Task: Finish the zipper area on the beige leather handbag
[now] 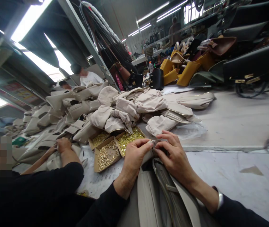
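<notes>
Head camera view: both hands are at close finger work over the open top of a grey-beige handbag [148, 192], which lies between the forearms at the near edge of the white worktop [238, 186]. The left hand [131, 159] is nearly closed, thumb and index tips pinched on a small pale piece [153, 142], too small to identify. The right hand [178, 157] meets it from the other side, thumb and index tips drawn in at the same piece, the other fingers loosely curled and lifted. The step in hand looks like lining up or working that piece, rather than moving the bag. From here, the work seems to call for a steady left pinch and fine pressure from the right fingertips, without tugging the bag. Just beside the left hand sit small cardboard trays [96, 163] of gold-coloured metal pieces [106, 154]; neither hand touches them. Behind is a heap of beige bag parts [127, 107], and a co-worker's hands [63, 145] handle similar material at left.
</notes>
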### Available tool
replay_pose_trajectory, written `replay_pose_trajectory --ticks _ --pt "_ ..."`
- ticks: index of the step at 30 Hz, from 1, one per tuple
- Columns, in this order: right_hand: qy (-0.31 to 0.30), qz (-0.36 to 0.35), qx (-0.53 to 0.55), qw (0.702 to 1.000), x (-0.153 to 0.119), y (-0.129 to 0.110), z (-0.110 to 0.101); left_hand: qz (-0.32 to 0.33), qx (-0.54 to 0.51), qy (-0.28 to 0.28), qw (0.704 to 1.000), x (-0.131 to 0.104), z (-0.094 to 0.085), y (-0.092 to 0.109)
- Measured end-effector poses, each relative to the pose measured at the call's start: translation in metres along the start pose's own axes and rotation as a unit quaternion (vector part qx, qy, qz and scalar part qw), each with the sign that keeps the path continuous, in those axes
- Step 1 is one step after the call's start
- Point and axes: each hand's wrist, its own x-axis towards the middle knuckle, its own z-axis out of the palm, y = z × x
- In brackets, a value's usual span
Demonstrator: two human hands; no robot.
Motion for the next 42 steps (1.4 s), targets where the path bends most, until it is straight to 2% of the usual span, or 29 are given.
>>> replay_pose_trajectory --ticks 6,15,23,27,33,38,40,42 --pt "-0.019 0.106 0.117 0.987 0.003 -0.002 -0.002 0.001 -0.013 -0.024 1.000 -0.001 0.001 0.001" --pt "-0.043 0.196 0.206 0.958 0.011 -0.004 -0.010 -0.005 -0.022 -0.048 0.999 0.000 0.003 0.003" --pt "-0.036 0.157 0.145 0.976 0.008 -0.005 -0.010 0.046 0.068 -0.004 0.997 -0.004 0.005 0.005" --pt "-0.051 0.181 0.164 0.969 0.010 -0.005 -0.011 0.039 0.078 -0.019 0.996 -0.003 0.006 0.006" --pt "-0.058 0.127 0.113 0.984 0.009 -0.007 -0.010 0.026 0.073 -0.029 0.997 0.000 0.003 0.005" --pt "-0.067 0.145 0.136 0.978 0.011 -0.005 -0.011 0.001 0.078 -0.083 0.993 -0.006 -0.002 0.010" --pt "-0.068 0.149 0.133 0.977 0.012 -0.005 -0.012 0.010 0.092 -0.091 0.992 -0.010 -0.002 0.012" --pt "-0.066 0.149 0.135 0.977 0.013 -0.006 -0.012 0.032 0.117 -0.075 0.990 -0.013 0.000 0.013"
